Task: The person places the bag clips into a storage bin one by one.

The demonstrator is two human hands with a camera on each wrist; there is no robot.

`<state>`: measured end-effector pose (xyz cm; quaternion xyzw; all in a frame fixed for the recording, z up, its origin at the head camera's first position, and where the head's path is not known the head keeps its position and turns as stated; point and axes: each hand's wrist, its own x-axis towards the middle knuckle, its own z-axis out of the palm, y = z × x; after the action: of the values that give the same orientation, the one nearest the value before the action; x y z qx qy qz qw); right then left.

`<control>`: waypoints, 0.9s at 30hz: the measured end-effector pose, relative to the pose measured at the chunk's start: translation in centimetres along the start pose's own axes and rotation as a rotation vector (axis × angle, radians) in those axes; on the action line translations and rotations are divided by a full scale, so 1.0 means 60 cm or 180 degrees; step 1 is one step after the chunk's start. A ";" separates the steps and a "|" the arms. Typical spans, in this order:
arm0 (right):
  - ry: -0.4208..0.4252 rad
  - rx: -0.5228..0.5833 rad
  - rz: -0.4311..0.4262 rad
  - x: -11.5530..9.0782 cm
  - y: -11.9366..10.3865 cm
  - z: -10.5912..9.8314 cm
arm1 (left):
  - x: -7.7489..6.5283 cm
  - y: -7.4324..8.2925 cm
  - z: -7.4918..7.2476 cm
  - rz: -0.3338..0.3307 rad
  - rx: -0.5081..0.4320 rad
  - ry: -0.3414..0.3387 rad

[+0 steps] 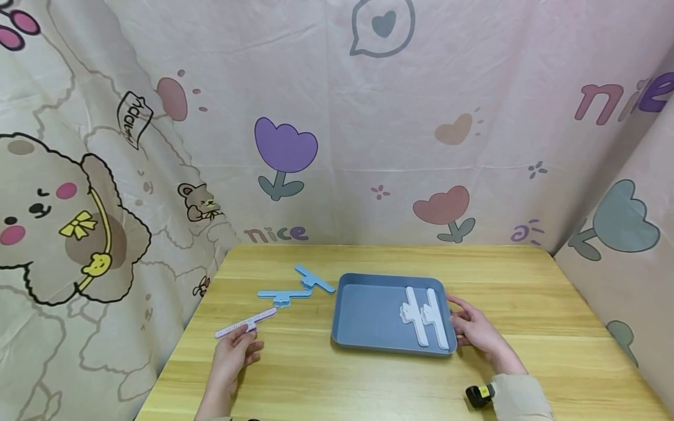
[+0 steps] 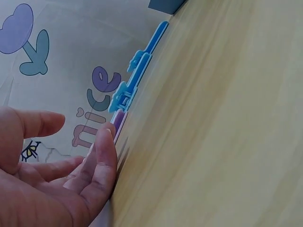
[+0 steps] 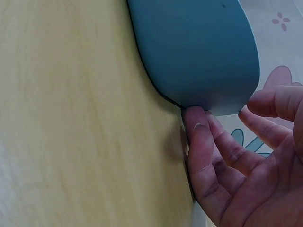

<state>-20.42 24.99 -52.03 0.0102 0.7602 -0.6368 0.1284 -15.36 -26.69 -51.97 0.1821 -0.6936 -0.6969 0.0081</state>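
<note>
My left hand (image 1: pixel 234 351) touches a long white and pale purple bag clip (image 1: pixel 265 314) with its fingertips on the table's left side. In the left wrist view, the thumb stands apart from the fingers, which hide most of this clip (image 2: pixel 120 124). Just beyond it lie two blue bag clips, one (image 1: pixel 284 294) roughly level and the other (image 1: pixel 321 282) slanted. My right hand (image 1: pixel 476 327) rests its fingertips against the right end of a blue-grey tray (image 1: pixel 368 316). Inside the tray, on its right side, two white bag clips (image 1: pixel 417 318) lie side by side.
The wooden table (image 1: pixel 295 380) meets a patterned curtain (image 1: pixel 342 193) at the back and sides. A small black device with a yellow label (image 1: pixel 480 396) is by the right sleeve (image 1: pixel 521 397).
</note>
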 end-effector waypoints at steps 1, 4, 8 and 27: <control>0.0004 -0.0007 0.0001 0.000 0.000 0.000 | 0.000 0.000 0.000 0.0015 -0.0005 -0.0005; 0.0014 -0.0013 0.0013 0.001 -0.001 0.000 | 0.001 -0.004 -0.003 0.0099 -0.0049 -0.0017; 0.0002 -0.0015 0.0009 0.001 -0.002 0.000 | 0.002 -0.006 -0.008 0.0180 -0.0067 0.0026; 0.0041 -0.0072 0.0024 -0.002 -0.003 0.000 | 0.024 0.006 -0.041 -0.0164 0.0012 0.0524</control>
<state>-20.32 24.99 -51.80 0.0157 0.7681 -0.6277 0.1260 -16.11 -29.45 -51.92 0.2566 -0.6870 -0.6782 0.0469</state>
